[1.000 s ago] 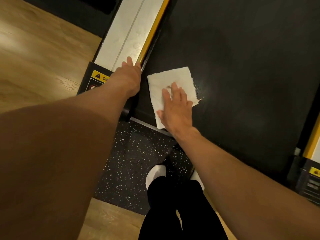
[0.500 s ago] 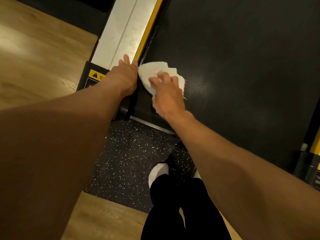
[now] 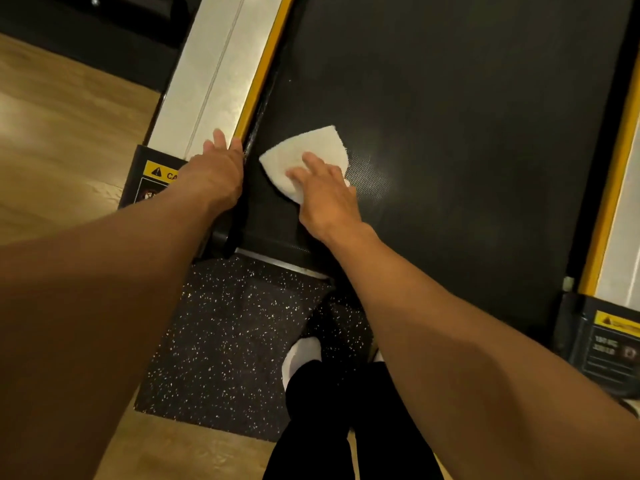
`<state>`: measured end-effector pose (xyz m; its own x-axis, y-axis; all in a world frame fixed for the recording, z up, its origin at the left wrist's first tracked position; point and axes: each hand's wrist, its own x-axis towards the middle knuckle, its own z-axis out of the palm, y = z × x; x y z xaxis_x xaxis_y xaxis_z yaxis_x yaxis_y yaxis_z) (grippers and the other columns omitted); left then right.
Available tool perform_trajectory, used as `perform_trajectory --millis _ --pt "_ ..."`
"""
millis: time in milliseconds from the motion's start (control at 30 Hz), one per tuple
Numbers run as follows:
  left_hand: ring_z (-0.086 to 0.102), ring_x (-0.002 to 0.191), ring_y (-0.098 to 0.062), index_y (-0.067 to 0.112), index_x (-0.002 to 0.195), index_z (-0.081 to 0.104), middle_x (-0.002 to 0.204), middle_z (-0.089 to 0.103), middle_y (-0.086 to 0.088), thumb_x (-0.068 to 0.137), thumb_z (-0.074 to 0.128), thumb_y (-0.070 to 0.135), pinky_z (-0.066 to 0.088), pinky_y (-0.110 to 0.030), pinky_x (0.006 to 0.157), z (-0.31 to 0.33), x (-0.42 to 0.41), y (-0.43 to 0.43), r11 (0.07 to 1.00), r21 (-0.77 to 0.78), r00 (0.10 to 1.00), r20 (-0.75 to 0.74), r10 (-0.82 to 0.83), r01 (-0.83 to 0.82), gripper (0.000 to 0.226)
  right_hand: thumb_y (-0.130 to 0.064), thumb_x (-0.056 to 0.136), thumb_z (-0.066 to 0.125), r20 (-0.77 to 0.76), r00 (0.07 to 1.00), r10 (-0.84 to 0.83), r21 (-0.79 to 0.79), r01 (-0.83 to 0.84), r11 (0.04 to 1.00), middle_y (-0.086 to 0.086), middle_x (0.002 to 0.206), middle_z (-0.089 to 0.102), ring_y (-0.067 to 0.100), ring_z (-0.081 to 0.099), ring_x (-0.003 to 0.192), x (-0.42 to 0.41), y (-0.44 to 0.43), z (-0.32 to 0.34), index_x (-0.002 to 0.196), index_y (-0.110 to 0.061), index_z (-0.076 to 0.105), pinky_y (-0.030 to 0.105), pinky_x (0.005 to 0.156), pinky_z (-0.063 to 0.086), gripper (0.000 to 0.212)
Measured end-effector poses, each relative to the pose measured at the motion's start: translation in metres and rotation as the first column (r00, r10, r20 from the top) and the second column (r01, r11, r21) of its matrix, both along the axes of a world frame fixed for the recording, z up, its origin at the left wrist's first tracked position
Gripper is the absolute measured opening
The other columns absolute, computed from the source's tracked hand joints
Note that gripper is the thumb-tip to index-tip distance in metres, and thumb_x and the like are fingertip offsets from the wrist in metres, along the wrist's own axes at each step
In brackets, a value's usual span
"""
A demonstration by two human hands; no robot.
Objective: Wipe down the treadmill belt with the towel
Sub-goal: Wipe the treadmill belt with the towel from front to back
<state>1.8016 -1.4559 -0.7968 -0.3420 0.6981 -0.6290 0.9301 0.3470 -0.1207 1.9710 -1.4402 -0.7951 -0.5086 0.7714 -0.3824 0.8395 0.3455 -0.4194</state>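
Note:
The black treadmill belt (image 3: 450, 133) fills the upper middle and right of the view. A white towel (image 3: 308, 150), bunched into a rough wedge, lies on the belt near its rear left corner. My right hand (image 3: 325, 195) presses down on the towel's near edge, fingers spread over it. My left hand (image 3: 218, 171) rests palm down on the end of the silver left side rail (image 3: 211, 81), fingers apart, a little left of the towel and not touching it.
A yellow strip (image 3: 266, 71) edges the left rail; a second rail (image 3: 620, 209) runs at the right. Caution labels (image 3: 161, 173) sit on the rear end caps. A speckled black mat (image 3: 225, 341) lies behind the treadmill on wood flooring (image 3: 62, 133). My legs and white sock (image 3: 301, 355) stand below.
The towel went from flat to bunched while my right hand swept it left toward the rail, then back right and slightly forward on the belt. My left hand stayed on the rail.

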Motion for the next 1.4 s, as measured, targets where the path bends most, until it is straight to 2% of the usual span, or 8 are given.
perform_trajectory --millis 200,300,400,700,800,967,1233,1400 --pt "-0.004 0.148 -0.037 0.016 0.154 -0.006 0.160 -0.009 -0.020 0.092 0.059 0.016 0.004 -0.057 0.117 0.016 0.051 -0.009 0.985 0.080 0.988 -0.035 -0.152 0.155 0.090 -0.015 0.086 0.054 0.155 0.931 0.330 0.037 -0.339 0.940 -0.008 0.143 0.042 0.021 0.040 0.123 0.093 -0.065 0.019 0.123 -0.032 0.057 0.044 0.094 0.035 0.041" --pt "0.010 0.147 -0.037 0.019 0.154 0.005 0.160 0.005 -0.021 0.091 0.058 0.014 0.009 -0.054 0.119 0.010 0.089 -0.009 0.969 0.127 0.969 0.103 -0.225 0.212 0.082 -0.018 0.087 0.052 0.163 0.961 0.223 0.071 -0.237 0.969 -0.007 0.126 0.058 0.023 0.051 0.113 0.107 -0.048 0.032 0.115 -0.032 0.062 0.040 0.086 0.039 0.033" --pt "0.021 0.143 -0.040 0.029 0.152 0.017 0.159 0.010 -0.021 0.095 0.050 0.014 0.014 -0.058 0.116 -0.001 0.104 -0.009 0.987 0.051 0.961 0.225 -0.162 0.155 0.068 -0.008 0.086 0.053 0.096 0.995 0.038 0.190 -0.055 0.980 -0.001 0.139 0.046 0.027 0.045 0.121 0.099 -0.014 0.032 0.126 -0.025 0.055 0.047 0.090 0.040 0.043" --pt "0.016 0.144 -0.040 0.030 0.154 0.005 0.159 0.004 -0.021 0.095 0.054 0.022 0.014 -0.059 0.116 0.017 0.151 -0.041 0.969 -0.009 0.963 0.114 -0.244 0.246 0.077 -0.012 0.087 0.057 0.325 0.943 0.066 0.012 -0.073 0.997 -0.002 0.158 0.015 0.025 0.021 0.138 0.225 -0.097 0.017 0.143 -0.032 0.032 0.054 0.101 0.032 0.065" --pt "0.023 0.142 -0.039 0.030 0.153 0.011 0.159 0.007 -0.020 0.095 0.051 0.017 0.018 -0.055 0.116 0.016 0.208 -0.047 0.960 0.076 0.934 0.221 -0.281 0.271 0.072 -0.016 0.088 0.055 0.322 0.946 0.040 -0.040 -0.028 0.999 -0.005 0.153 0.028 0.023 0.025 0.135 0.252 -0.103 0.035 0.139 -0.033 0.039 0.050 0.102 0.030 0.056" --pt "0.006 0.146 -0.042 0.033 0.154 0.008 0.160 -0.006 -0.021 0.094 0.045 0.004 0.020 -0.054 0.116 0.010 0.257 -0.039 0.987 -0.052 0.942 0.310 -0.128 0.151 0.077 -0.013 0.083 0.058 0.115 0.990 -0.080 0.195 0.057 0.979 -0.004 0.146 0.037 0.024 0.032 0.131 0.226 -0.041 0.042 0.136 -0.029 0.044 0.049 0.095 0.034 0.058" --pt "0.003 0.147 -0.040 0.035 0.153 -0.003 0.160 -0.013 -0.018 0.095 0.046 -0.002 0.023 -0.056 0.115 -0.001 0.251 -0.041 0.979 -0.072 0.949 0.271 -0.163 0.189 0.084 -0.017 0.090 0.059 0.282 0.959 -0.001 -0.052 0.016 0.999 0.001 0.146 0.036 0.024 0.031 0.133 0.300 -0.117 0.028 0.135 -0.029 0.045 0.050 0.104 0.033 0.049" --pt "0.001 0.147 -0.042 0.032 0.154 -0.006 0.158 -0.014 -0.021 0.098 0.052 0.014 0.022 -0.055 0.115 -0.006 0.255 -0.041 0.975 -0.091 0.951 0.257 -0.174 0.204 0.083 -0.013 0.090 0.052 0.035 0.951 -0.307 0.167 0.297 0.940 0.004 0.131 0.051 0.025 0.046 0.117 0.322 -0.081 0.037 0.129 -0.023 0.053 0.048 0.095 0.045 0.040"
